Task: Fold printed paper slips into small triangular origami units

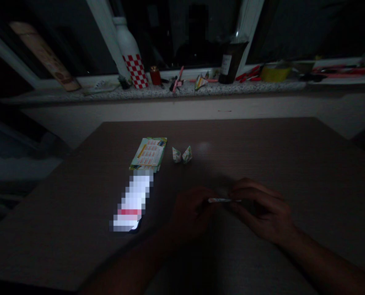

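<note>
A small strip of folded paper [219, 200], seen nearly edge-on, is pinched between my two hands just above the table. My left hand [192, 207] grips its left end, though much of that hand lies in shadow. At the other end, the thumb and fingers of my right hand [264, 209] close on it. Beyond them on the table stand two little folded-paper pieces [176, 155] with pointed tips, side by side. A stack of printed paper sheets [150, 152] lies left of these pieces. Nearer to me, a phone [131, 200] rests with its screen lit and blurred out.
The brown table [246, 143] reaches to the wall under a window. On the speckled sill [108, 95] stand a white bottle with red checks [134, 61], a dark pouch [228, 63], a tall tube [44, 55], a small red jar [155, 76] and several pens.
</note>
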Demonstrator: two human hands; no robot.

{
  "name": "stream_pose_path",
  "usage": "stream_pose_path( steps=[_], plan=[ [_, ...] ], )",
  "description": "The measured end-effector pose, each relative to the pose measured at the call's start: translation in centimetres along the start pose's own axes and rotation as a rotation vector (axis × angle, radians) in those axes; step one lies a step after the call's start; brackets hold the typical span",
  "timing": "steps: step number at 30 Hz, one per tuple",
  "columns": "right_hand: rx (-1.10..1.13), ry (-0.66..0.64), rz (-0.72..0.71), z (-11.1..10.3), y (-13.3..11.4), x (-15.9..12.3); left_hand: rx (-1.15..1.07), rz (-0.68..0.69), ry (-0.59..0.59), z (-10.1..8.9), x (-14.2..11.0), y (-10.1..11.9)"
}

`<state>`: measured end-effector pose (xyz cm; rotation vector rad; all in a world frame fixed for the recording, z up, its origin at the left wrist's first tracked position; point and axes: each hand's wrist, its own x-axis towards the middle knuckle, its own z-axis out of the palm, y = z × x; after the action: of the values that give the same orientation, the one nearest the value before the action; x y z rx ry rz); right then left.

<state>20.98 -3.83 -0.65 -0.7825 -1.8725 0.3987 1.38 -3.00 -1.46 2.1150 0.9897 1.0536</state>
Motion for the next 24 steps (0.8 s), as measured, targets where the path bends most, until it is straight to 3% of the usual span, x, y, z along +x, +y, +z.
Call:
stream_pose_path(
  steps=[9,15,24],
  plan=[
    [0.075,-0.069,-0.025,0.28,0.18,0.12,0.001,0.047,-0.052,0.27,-0.01,-0.3],
    [0.092,-0.062,-0.049,0.6,0.35,-0.14,-0.044,0.152,-0.066,0.6,-0.02,-0.66],
    [0.087,-0.051,-0.059,0.81,0.37,-0.11,-0.024,0.109,-0.058,0.64,0.05,-0.49]
  ],
)
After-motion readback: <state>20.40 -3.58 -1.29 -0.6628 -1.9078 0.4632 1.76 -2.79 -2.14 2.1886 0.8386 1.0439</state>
